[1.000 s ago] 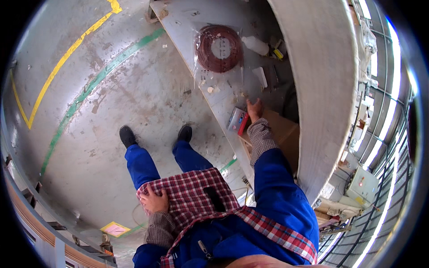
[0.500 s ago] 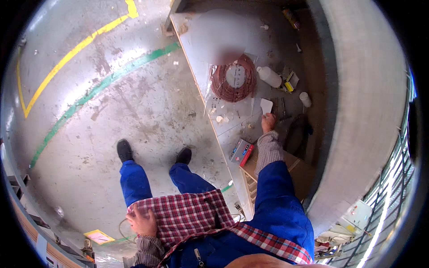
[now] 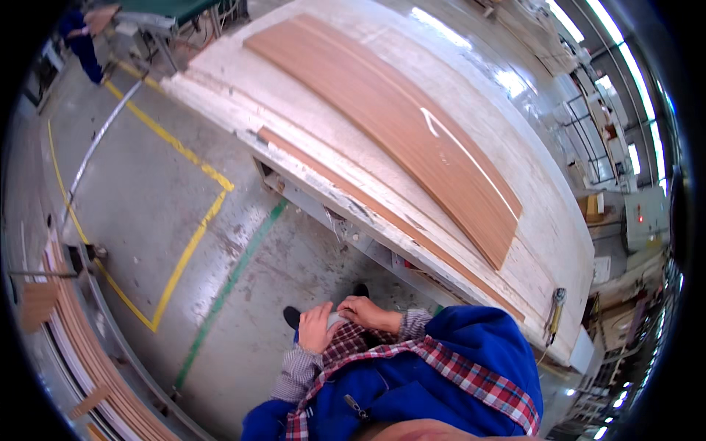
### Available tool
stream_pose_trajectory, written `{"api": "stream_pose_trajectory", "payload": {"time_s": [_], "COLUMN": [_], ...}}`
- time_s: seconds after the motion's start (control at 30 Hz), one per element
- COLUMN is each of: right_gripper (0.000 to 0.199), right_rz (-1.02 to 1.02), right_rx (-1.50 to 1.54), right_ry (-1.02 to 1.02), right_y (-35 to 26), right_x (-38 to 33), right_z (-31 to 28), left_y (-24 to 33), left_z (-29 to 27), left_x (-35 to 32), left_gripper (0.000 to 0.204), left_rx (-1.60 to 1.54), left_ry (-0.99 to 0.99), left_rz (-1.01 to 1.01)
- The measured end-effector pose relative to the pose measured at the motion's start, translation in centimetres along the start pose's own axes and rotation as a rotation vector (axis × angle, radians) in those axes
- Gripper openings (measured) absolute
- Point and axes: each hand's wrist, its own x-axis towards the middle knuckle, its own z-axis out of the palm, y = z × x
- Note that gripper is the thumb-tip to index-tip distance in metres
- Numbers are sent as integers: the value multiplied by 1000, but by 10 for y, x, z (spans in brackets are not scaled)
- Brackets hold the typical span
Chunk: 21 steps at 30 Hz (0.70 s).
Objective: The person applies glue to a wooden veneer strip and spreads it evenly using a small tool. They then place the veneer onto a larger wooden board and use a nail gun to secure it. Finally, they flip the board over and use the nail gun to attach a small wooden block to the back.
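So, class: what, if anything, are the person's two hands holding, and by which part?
Left hand and right hand meet around a small pale thing at the waist; what it is, and where it's gripped, cannot be told.

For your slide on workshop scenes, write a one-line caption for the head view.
Left hand and right hand meet over a small pale object beside a workbench bearing a long wood veneer sheet.

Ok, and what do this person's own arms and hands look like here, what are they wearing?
Both hands are bare, no gloves: left hand, right hand. Each wrist shows a small-checked grey cuff coming out from under a bright blue work jacket. The jacket has a red, white and dark plaid lining showing along its opened edge.
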Motion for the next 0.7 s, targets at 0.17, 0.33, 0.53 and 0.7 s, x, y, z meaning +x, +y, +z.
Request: {"api": "stream_pose_trajectory", "payload": {"time_s": [0.17,0.33,0.53,0.7], "right_gripper": [12,20,19,19], "right_rz": [-134,-241,-228,-118], "right_rx": [-314,-272,206,530], "right_ry": [-88,69,21,107], "right_y": [-113,-136,-145,-126], "right_x": [-15,-16,-20,-12], "right_z": [-107,-190,-288,-328], "left_y": [52,129,198,213], "left_z": [-70,-132,-135,-127], "left_x": [48,130,214,266], "left_gripper": [21,26,23,21], "left_rx": [-136,-314,-433,-277], "left_ry": [-304,-542,-595,-399], "left_rz": [282,394,615,767]}}
